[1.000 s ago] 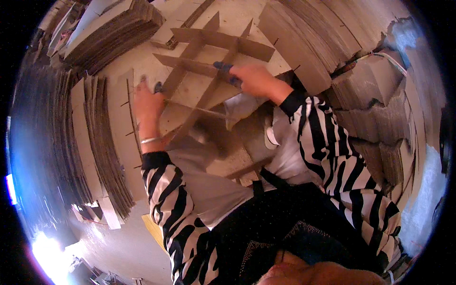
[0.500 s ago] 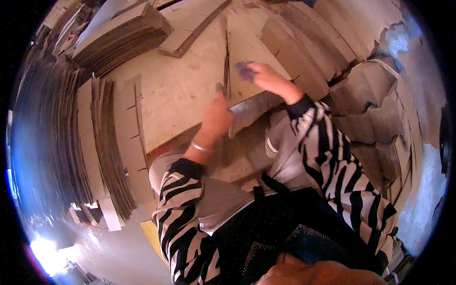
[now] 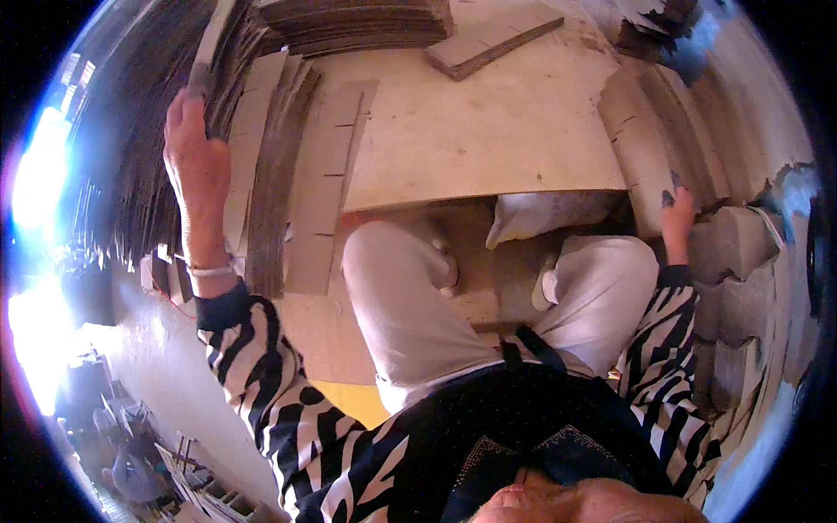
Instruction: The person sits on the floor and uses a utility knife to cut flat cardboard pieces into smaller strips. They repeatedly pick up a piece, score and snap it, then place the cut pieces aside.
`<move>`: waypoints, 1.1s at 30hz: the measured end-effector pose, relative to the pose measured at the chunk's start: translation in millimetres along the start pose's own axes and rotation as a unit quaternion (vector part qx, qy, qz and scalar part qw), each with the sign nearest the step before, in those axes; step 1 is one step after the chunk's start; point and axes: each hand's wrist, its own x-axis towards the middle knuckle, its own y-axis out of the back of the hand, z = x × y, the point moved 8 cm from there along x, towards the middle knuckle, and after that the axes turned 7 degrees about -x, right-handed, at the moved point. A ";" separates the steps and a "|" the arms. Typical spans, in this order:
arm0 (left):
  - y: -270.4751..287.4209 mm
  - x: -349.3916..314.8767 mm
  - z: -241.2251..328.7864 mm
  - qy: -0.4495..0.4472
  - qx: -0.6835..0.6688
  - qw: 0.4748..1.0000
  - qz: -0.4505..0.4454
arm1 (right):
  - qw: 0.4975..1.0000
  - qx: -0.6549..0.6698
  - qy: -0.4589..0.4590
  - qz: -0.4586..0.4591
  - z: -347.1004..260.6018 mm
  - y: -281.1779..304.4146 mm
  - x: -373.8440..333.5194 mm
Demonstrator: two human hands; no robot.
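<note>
My left hand [image 3: 199,152] reaches to the far left, its dark-covered fingertips closed at the near end of a narrow cardboard strip [image 3: 214,42] beside a tall cardboard stack. On the right, my right hand [image 3: 677,225] rests its dark-tipped, slightly parted fingers on a slotted cardboard piece [image 3: 641,144] at the board's right side. Between my hands lies a pale wooden board [image 3: 488,131], above my knees. Slotted cardboard strips [image 3: 336,174] lie along its left side.
A thick cardboard stack [image 3: 357,26] and a small pile of strips [image 3: 497,39] sit at the back. Bundled cardboard [image 3: 732,301] is piled at the right. A whitish sack [image 3: 549,213] shows under the board's front edge.
My hands have parted from the board's middle, left to the far-left stack, right to the right-hand pile. The upright cardboard between them no longer shows there. The view has turned left.
</note>
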 end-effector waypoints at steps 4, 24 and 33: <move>-55.5 -107.2 -114.2 0.072 0.162 0.959 -0.221 | 0.989 0.126 -0.063 0.051 6.1 3.0 13.6; -267.1 -173.9 -14.7 0.187 0.217 0.914 -0.288 | 0.936 0.167 0.258 -0.169 -294.0 31.2 -9.1; -256.8 -142.7 63.4 0.159 -0.009 0.935 -0.318 | 0.892 0.292 0.345 -0.014 -312.5 62.4 -33.6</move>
